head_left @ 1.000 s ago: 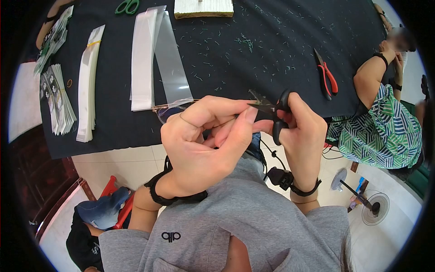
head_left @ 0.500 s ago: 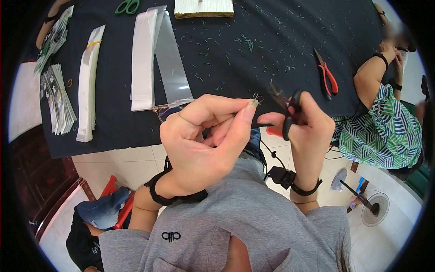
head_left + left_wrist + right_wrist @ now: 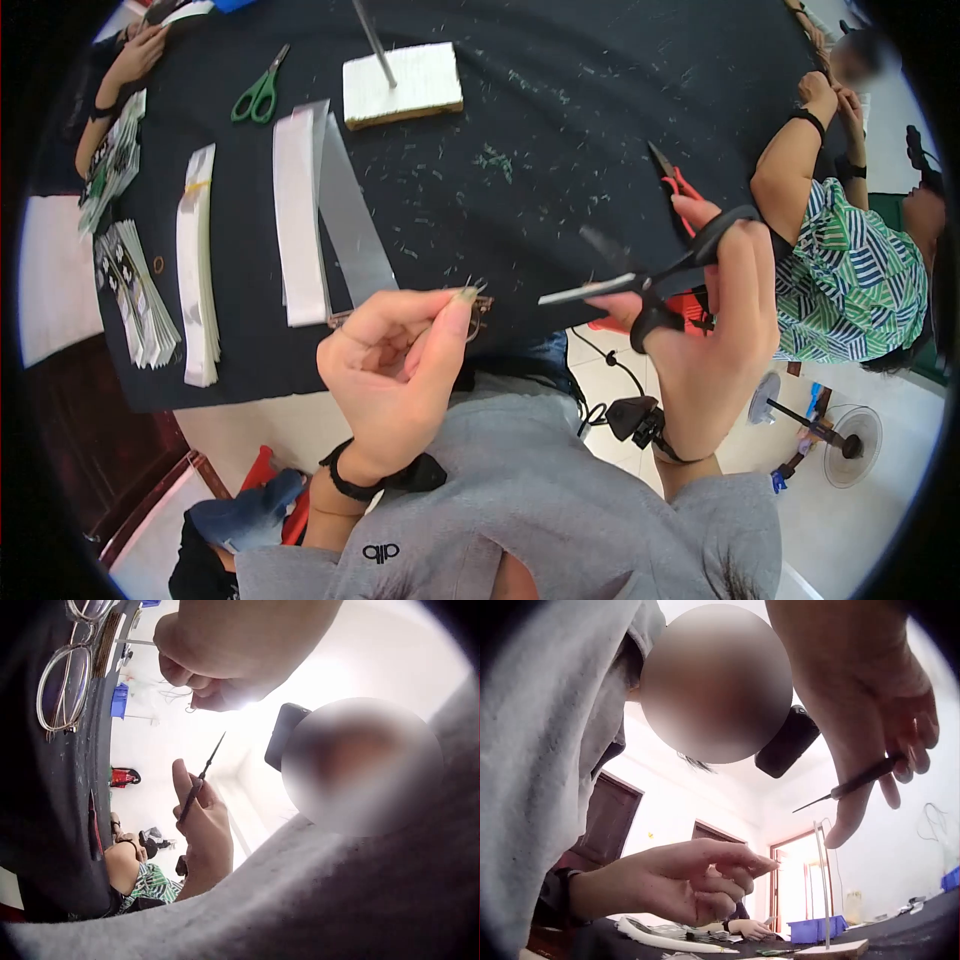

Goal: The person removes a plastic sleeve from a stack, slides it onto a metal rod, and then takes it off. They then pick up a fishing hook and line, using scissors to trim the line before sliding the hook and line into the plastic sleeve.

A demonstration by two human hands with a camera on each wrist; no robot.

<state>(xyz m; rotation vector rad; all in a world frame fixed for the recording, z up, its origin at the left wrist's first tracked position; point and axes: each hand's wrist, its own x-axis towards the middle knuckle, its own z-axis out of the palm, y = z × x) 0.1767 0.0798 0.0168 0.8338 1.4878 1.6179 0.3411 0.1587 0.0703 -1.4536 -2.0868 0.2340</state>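
Observation:
My left hand (image 3: 395, 365) pinches a small bunch of thin wire-like strands (image 3: 480, 286) between thumb and forefinger, the tips sticking out past the nails. To its right, my right hand (image 3: 725, 335) holds black-handled scissors (image 3: 655, 320) by the finger loops, blades spread and well apart from the strands. In the left wrist view the scissors (image 3: 196, 791) appear edge-on, and fine strand ends (image 3: 189, 709) poke out below the left fingertips. A pair of eyeglasses (image 3: 41, 694) lies on the table, partly behind the left hand in the head view.
Clear plastic sleeves (image 3: 298, 220), a banded white bundle (image 3: 197, 290) and printed cards (image 3: 135, 290) lie left on the black cloth. Green scissors (image 3: 258, 98), a white block with a rod (image 3: 430, 80), red-handled pliers (image 3: 675, 182) and scattered green clippings (image 3: 495, 162) lie beyond. Another person sits right.
The scissors have moved away rightward from the left fingertips, and their blades have spread. My left hand, still pinching the strands, sits lower and further left in the view, which has shifted.

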